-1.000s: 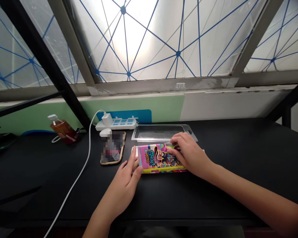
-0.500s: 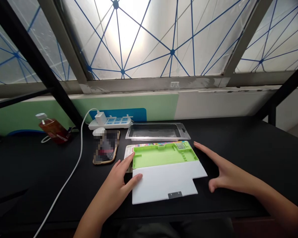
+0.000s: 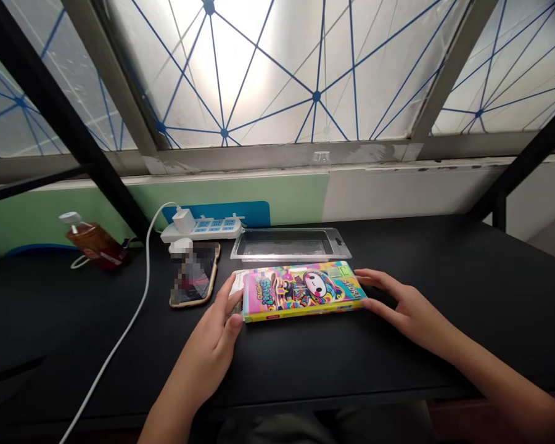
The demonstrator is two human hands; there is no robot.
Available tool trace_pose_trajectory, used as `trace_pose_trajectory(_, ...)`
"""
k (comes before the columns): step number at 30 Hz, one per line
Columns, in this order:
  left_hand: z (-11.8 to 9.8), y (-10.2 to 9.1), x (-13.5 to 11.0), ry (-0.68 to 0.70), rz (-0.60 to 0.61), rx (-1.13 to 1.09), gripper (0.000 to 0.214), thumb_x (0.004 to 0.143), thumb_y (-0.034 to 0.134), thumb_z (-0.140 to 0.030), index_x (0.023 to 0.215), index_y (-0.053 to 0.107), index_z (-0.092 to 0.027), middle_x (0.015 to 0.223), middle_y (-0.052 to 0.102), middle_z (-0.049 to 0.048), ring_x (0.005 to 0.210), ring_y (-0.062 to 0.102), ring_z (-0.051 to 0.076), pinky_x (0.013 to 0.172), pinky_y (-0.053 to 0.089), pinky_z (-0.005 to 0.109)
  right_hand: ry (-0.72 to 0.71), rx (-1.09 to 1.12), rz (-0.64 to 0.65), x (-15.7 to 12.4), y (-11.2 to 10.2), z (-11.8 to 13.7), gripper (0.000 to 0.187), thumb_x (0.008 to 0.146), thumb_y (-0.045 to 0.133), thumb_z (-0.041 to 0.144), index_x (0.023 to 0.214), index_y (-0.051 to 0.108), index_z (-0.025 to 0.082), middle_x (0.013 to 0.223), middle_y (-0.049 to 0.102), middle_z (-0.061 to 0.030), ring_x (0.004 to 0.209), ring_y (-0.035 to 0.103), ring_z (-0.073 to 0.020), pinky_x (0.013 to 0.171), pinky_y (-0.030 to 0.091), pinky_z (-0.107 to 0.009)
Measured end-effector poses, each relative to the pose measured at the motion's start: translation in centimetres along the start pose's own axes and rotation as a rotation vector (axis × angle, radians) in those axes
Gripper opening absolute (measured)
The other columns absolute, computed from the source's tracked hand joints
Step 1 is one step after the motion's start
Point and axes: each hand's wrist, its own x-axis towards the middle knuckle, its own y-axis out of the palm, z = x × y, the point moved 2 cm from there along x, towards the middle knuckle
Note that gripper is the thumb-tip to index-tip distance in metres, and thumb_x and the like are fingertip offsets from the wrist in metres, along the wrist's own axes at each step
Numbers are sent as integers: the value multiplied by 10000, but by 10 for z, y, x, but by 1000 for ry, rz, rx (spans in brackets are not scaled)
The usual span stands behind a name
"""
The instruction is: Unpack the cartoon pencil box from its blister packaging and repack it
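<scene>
A closed pencil case (image 3: 300,290) with a colourful cartoon lid and a yellow front edge lies flat on the black table. Part of a printed card (image 3: 238,281) shows from under its left end. My left hand (image 3: 215,339) is at that end, fingers apart and fingertips over the card and against the case's side. At the other end, my right hand (image 3: 404,308) has its thumb on the front corner and its fingers at the back corner, gripping the case between them.
Behind the case lies a clear plastic tray (image 3: 289,245). A phone (image 3: 197,274) and a white earbud case (image 3: 180,246) are on the left, with a power strip (image 3: 217,229) behind. A white cable (image 3: 134,320) crosses the table near a tilted bottle (image 3: 95,243).
The pencil case was open, showing its green inside and white lid lining; now its lid is shut. My right hand has moved left onto the case's right end.
</scene>
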Motion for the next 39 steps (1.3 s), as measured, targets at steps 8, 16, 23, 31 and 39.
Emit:
trace_pose_trajectory(8, -37, 1, 10, 142, -108, -28, 598, 1022, 414, -549, 1561, 291, -319, 1582, 449, 75, 1439, 447, 291, 1137, 409, 462, -118, -85, -222, 2, -2, 11, 438, 921, 622, 479, 1316, 632, 289, 1299, 706, -63, 1069, 712, -291, 627, 624, -332)
trace_pose_trajectory(16, -67, -11, 103, 276, -340, 228, 508, 976, 496, -432, 1427, 457, -202, 1550, 428, 157, 1538, 195, 358, 1213, 219, 592, -204, -63, -430, 90, -4, 34, 444, 932, 584, 480, 1288, 664, 227, 1239, 734, -89, 1041, 702, -297, 934, 565, -463)
trace_pose_trajectory(23, -22, 15, 121, 138, -155, 464, 618, 985, 463, -541, 1486, 418, -181, 1587, 372, 217, 1547, 44, 440, 1166, 244, 637, -255, -127, -253, 105, 23, 7, 371, 951, 537, 460, 1168, 727, 227, 1194, 748, -107, 1122, 676, -306, 995, 525, -494)
trace_pose_trajectory(31, -31, 21, 112, 110, -30, 740, 678, 1016, 332, -609, 1502, 431, -146, 1675, 179, 209, 1557, 99, 392, 1165, 170, 706, -319, -344, -159, 97, 27, 8, 392, 989, 490, 455, 1237, 683, 221, 1341, 642, -168, 1249, 574, -360, 1013, 456, -580)
trace_pose_trajectory(39, -40, 28, 114, 398, -112, 776, 638, 1051, 347, -522, 1591, 271, -190, 1694, 152, 152, 1567, 110, 322, 1198, 247, 565, -618, -343, -55, 70, 41, 49, 301, 1003, 511, 412, 1144, 692, 217, 1314, 639, -163, 1223, 589, -315, 1037, 452, -519)
